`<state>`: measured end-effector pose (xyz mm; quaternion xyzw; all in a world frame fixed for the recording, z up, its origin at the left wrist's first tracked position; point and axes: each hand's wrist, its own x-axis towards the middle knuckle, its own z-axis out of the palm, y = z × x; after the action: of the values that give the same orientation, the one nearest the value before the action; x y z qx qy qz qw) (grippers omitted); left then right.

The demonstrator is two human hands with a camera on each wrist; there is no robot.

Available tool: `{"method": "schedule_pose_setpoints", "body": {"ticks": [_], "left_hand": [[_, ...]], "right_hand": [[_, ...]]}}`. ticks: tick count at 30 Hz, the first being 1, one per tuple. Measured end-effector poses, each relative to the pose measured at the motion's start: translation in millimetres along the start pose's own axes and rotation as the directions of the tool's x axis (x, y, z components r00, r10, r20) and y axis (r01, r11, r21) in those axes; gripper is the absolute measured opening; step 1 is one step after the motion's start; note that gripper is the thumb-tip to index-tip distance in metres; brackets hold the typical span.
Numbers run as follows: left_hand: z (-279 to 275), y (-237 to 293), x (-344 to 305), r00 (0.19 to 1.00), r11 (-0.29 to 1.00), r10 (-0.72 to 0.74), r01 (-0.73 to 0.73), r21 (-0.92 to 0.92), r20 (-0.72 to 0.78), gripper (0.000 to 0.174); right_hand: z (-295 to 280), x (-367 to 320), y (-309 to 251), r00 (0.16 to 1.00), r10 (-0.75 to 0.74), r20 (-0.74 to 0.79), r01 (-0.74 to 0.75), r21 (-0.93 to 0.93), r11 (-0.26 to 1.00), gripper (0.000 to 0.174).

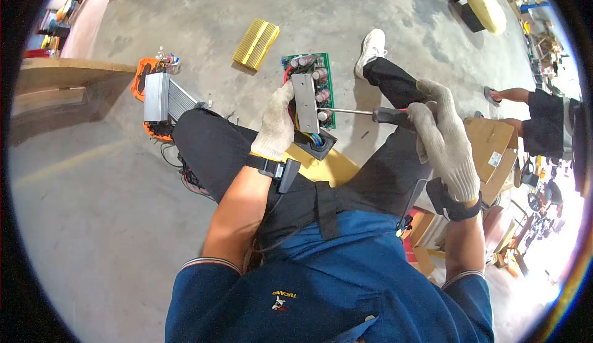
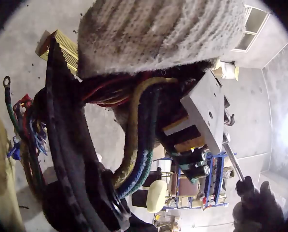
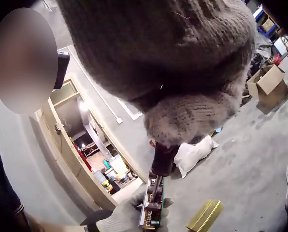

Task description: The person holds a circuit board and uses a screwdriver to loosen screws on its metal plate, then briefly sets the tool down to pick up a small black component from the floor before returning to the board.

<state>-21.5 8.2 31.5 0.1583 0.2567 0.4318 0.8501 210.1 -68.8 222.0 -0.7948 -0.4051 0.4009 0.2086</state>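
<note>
In the head view my gloved left hand grips a circuit board by the flat grey metal plate along its side. Round capacitors stand on the green board. Thick yellow, blue and green wires run from it to a black end plate. My gloved right hand holds a screwdriver by its dark handle, fingers curled round it. The screwdriver's shaft reaches left to the board, its tip hidden behind the metal plate's edge.
A gold finned metal case lies on the concrete floor beyond the board. To the left sits a grey finned unit with orange ends. Cardboard boxes stand at the right, near another person's legs. A yellow cushion-like object is farther back.
</note>
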Motion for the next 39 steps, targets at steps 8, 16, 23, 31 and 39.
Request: {"method": "schedule_pose_setpoints", "body": {"ticks": [8,16,23,31,39], "left_hand": [[6,3,-3,0.998,0.999,0.040,-0.039,0.010,-0.056,0.049],[-2,2,-3,0.995,0.997,-0.081,0.081,0.016,0.064,0.051],[-10,-1,-4,0.996,0.998,-0.046,0.050,-0.038,0.080,0.044],[-9,-6,-3,0.996,0.999,0.015,-0.011,0.048,-0.085,0.036],[2,7,-13,0.994,0.992,-0.093,0.097,0.081,-0.050,0.047]], "right_hand": [[1,2,6,0.998,-0.056,0.008,0.056,0.009,0.998,0.051],[7,6,23,0.956,-0.290,-0.027,0.291,0.001,0.957,0.045],[-1,21,40,0.900,-0.429,0.071,0.434,-0.084,0.897,0.045],[12,11,26,0.886,-0.463,-0.014,0.458,-0.121,0.881,0.054],[11,4,19,0.982,-0.183,-0.045,0.183,0.002,0.983,0.051]]}}
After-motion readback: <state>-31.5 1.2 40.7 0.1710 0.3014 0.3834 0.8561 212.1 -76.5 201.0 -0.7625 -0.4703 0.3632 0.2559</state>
